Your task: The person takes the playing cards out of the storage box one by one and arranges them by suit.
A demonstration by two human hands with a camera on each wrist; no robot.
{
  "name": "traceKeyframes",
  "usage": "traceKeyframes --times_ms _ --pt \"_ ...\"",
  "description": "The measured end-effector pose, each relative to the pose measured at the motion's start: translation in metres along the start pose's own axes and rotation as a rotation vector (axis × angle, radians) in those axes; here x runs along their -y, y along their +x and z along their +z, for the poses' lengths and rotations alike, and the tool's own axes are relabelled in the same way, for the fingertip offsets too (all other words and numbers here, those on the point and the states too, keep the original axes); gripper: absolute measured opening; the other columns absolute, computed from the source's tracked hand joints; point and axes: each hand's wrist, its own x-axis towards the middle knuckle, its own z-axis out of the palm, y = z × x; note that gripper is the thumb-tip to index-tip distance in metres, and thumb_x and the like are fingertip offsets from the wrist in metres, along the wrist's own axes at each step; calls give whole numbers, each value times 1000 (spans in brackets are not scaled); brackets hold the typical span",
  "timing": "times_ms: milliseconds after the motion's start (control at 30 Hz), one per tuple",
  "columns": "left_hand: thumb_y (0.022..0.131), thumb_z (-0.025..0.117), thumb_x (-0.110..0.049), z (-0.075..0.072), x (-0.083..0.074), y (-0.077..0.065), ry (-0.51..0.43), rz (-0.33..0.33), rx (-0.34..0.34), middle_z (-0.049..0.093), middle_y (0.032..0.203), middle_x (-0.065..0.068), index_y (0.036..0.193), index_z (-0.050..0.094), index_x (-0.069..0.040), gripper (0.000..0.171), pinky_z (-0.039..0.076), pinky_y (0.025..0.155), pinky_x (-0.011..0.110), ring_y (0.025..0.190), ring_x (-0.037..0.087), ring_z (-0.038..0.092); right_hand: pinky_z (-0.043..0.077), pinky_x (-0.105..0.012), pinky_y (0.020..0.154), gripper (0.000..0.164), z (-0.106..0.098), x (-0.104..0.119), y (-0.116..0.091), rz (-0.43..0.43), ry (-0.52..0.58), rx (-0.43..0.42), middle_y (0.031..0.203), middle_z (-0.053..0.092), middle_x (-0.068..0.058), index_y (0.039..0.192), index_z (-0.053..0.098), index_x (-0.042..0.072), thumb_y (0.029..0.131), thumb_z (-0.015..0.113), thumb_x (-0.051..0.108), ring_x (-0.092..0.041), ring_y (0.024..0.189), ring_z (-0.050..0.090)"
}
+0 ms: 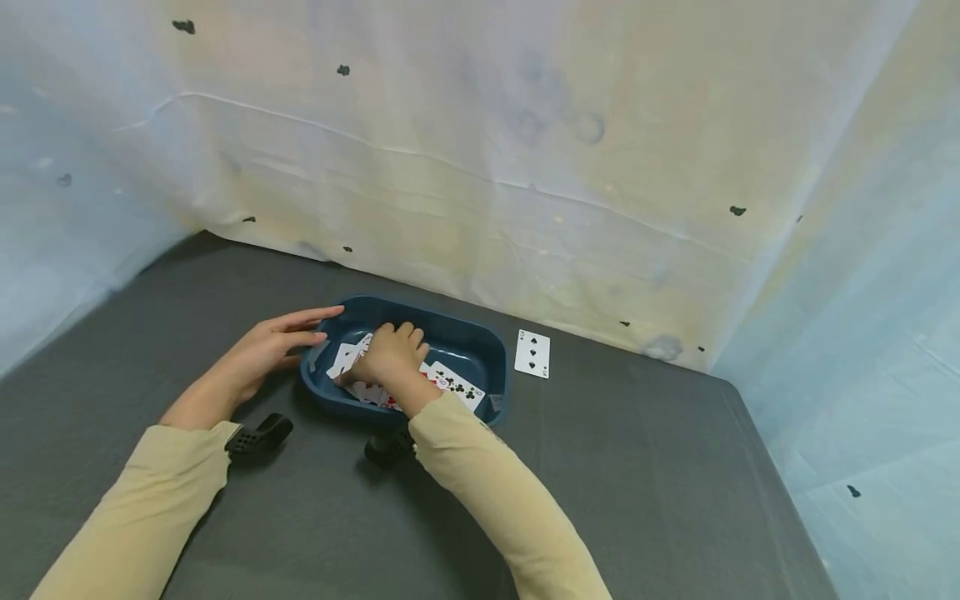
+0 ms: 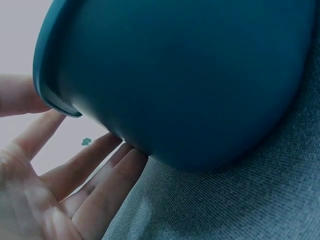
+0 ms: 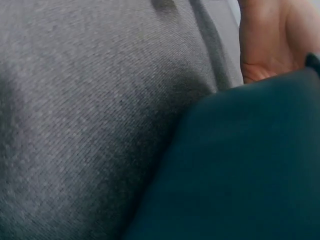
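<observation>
A dark blue oval basin (image 1: 471, 335) stands on the table with loose playing cards (image 1: 459, 386) spread over its floor. My right hand (image 1: 392, 354) reaches down inside, over the cards at the basin's left half. Its fingertips are hidden there, so I cannot tell whether they hold a card. At the basin's left end is my left hand (image 1: 258, 354), its fingers extended along the outside. In the left wrist view, those fingers (image 2: 95, 160) touch the outer wall (image 2: 185, 90) and the thumb side lies by the rim. The basin wall (image 3: 250, 165) fills much of the right wrist view.
A three of spades (image 1: 532, 353) lies face up on the dark grey table (image 1: 637, 475), just right of the basin. A pale plastic sheet (image 1: 480, 217) hangs behind the table's far edge and along the sides. Black camera mounts (image 1: 260, 435) project from both wrists.
</observation>
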Motion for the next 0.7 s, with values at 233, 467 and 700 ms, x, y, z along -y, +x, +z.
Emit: traceKeyframes --times_ms 233,467,700 --pt "100 49 -24 1 -1 3 4 -2 2 16 160 12 150 34 -15 53 19 106 71 145 40 14 32 -41 104 107 -2 -4 1 -23 -20 67 136 42 -6 141 38 12 57 87 57 -24 123 37" --pt "100 50 -27 1 -2 3 1 -6 17 15 160 13 150 32 -15 54 19 106 71 144 41 14 30 -39 91 80 -7 -17 -2 -142 165 37 112 52 -1 120 45 18 59 91 41 -21 108 45" --pt "100 49 -26 -3 1 6 12 -15 16 13 161 13 151 31 -16 55 18 106 72 144 42 13 27 -48 101 48 -14 -32 1 -178 328 52 105 61 4 105 67 22 67 87 42 -20 110 47"
